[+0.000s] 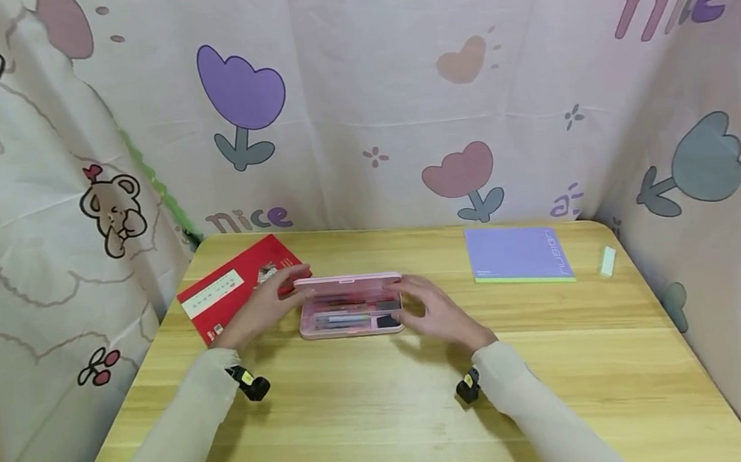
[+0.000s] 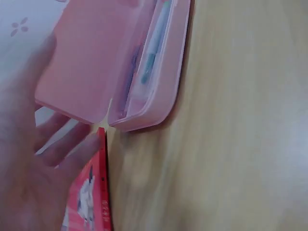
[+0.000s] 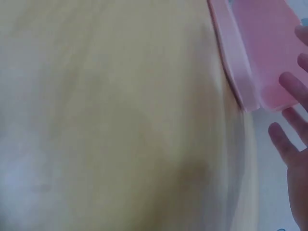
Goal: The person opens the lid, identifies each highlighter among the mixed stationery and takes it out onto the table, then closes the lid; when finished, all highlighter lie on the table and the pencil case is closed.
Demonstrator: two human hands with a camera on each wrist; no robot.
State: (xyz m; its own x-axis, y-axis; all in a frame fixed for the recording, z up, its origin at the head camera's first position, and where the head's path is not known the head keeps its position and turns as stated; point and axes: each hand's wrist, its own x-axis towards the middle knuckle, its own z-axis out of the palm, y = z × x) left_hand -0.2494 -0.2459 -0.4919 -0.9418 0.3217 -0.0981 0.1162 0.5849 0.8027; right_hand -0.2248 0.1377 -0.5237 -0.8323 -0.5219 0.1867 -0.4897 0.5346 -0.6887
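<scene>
Pale sleeves (image 1: 168, 433) lead from the bottom of the frame to the left hand (image 1: 260, 307) and right hand (image 1: 438, 314), fingers spread apart, at either end of the pink pencil case (image 1: 337, 333), mid-frame on the worktop (image 1: 363, 420). Its lid (image 1: 349, 287) stands raised; working that lid seems the step in hand, and swinging it would call for even pressure from both sides.
</scene>
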